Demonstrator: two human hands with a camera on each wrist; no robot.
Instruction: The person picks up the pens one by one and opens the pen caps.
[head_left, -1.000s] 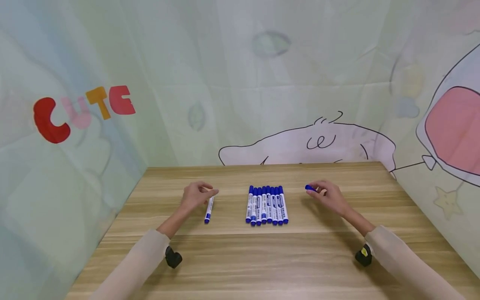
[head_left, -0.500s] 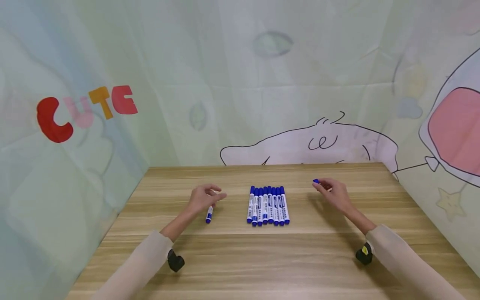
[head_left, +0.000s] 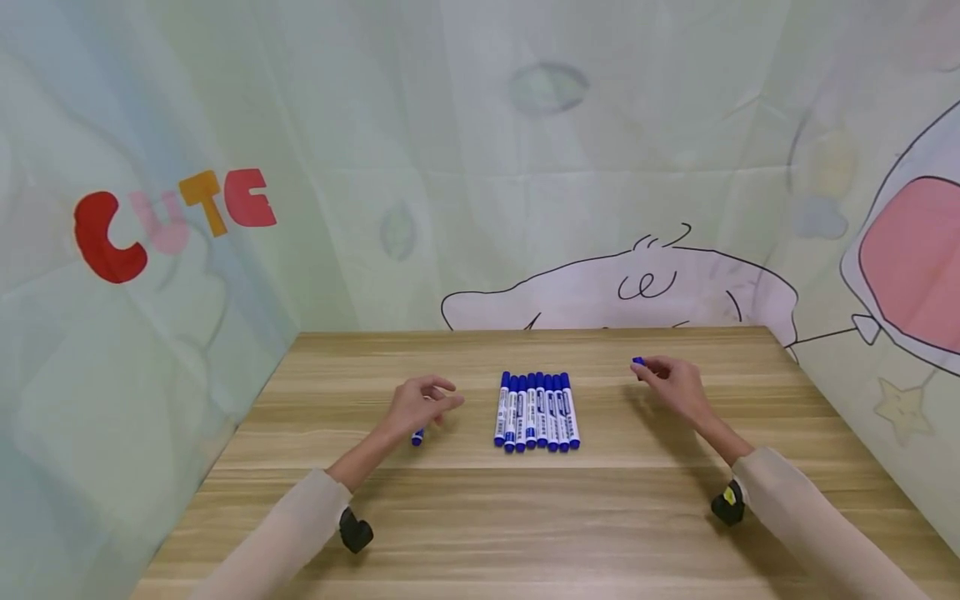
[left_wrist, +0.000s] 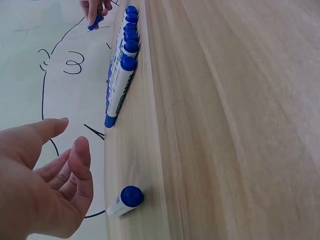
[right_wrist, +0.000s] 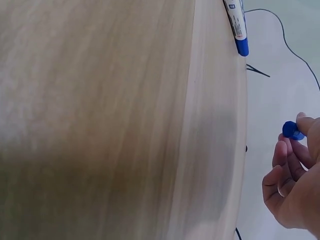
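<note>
My left hand (head_left: 422, 403) hovers over the left part of the table with fingers loosely bent and parted, holding nothing. Below it lies a single white marker (left_wrist: 120, 203); in the head view, only its blue end (head_left: 417, 437) shows past the hand. On the right, my right hand (head_left: 675, 385) pinches a small blue marker cap (right_wrist: 293, 130) between thumb and fingertips, above the table. Between the hands, several white markers with blue caps (head_left: 531, 412) lie side by side in a row, caps toward the far edge.
The wood-grain table (head_left: 480, 525) reaches back to a pale printed curtain (head_left: 360, 167) hanging behind it and along both sides. A dark wrist camera (head_left: 355, 531) sits at the left cuff, another dark camera (head_left: 727, 504) at the right.
My left hand has come away from the upper end of the single marker, moving right and nearer. My right hand has shifted slightly right, still pinching the blue cap. The row of markers stays put.
</note>
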